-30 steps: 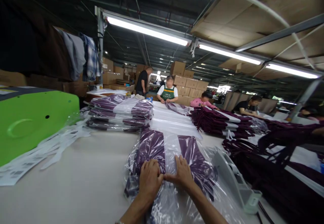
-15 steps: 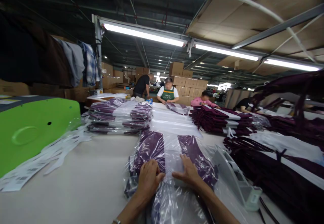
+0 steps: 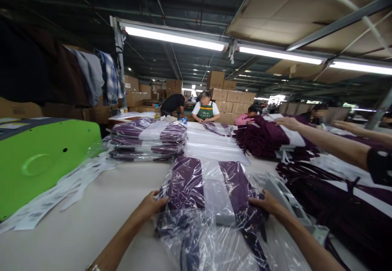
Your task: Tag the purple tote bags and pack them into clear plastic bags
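A purple garment folded around a white strip lies in a clear plastic bag [image 3: 188, 181] on the pale table in front of me. My left hand [image 3: 155, 204] grips the left edge of the bagged garment, thumb on top and the other fingers partly hidden. At the right edge, my right hand [image 3: 266, 203] holds the bagged garment in the same way, its thumb over the purple cloth. The loose, crinkled end of the bag spreads toward me between my forearms.
Bagged purple garments [image 3: 148, 138] are stacked behind left. A green machine [image 3: 61, 156] stands left beside paper label strips [image 3: 73, 181]. Right are a grey dispenser [image 3: 288, 201] and purple garments [image 3: 260, 138], touched by another person's hand [image 3: 288, 123]. White sheets [image 3: 211, 144] lie ahead.
My hands have moved apart from the middle of the bag to its left and right edges. Another person's arms have come in from the right over the purple pile.
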The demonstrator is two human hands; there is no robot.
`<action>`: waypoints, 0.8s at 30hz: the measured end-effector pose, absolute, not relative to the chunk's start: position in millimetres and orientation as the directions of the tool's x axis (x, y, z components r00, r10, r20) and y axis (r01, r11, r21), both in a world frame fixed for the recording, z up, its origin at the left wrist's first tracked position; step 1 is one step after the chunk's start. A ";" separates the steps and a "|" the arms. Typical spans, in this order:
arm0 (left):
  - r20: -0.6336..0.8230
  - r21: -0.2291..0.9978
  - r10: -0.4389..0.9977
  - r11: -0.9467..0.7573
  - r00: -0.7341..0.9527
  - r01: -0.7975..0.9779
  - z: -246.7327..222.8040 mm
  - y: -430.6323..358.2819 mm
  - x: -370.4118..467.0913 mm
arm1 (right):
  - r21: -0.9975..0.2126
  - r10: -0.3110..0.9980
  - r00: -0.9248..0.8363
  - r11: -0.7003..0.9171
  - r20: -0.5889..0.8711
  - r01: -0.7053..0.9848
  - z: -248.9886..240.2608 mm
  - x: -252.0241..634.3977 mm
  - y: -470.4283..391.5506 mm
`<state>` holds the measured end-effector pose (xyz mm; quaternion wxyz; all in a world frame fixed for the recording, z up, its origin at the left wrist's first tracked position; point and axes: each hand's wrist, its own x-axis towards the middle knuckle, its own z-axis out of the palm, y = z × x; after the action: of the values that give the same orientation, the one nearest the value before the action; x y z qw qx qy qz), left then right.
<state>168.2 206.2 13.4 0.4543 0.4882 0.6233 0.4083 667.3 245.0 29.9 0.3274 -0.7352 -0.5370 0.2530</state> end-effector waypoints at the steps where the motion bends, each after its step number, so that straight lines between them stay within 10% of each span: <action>1: -0.163 0.953 0.984 0.176 -0.070 0.246 13.7 209.5 170.8 | -0.789 0.964 0.248 -0.223 -0.094 0.572 31.9 665.2 242.9; 13: 0.076 0.784 0.997 -0.077 0.028 0.616 40.1 278.6 176.2 | -0.944 0.948 0.101 -0.311 -0.300 0.108 31.1 630.8 158.3; 24: 0.329 0.356 0.939 -0.223 0.102 0.908 66.6 260.4 201.6 | -0.764 0.795 -0.038 -0.594 -0.606 -0.253 40.9 596.8 53.8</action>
<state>201.6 260.4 66.6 0.0316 0.7417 0.6224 0.2480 596.8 53.8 40.9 0.3845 -0.5774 -0.2346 0.6810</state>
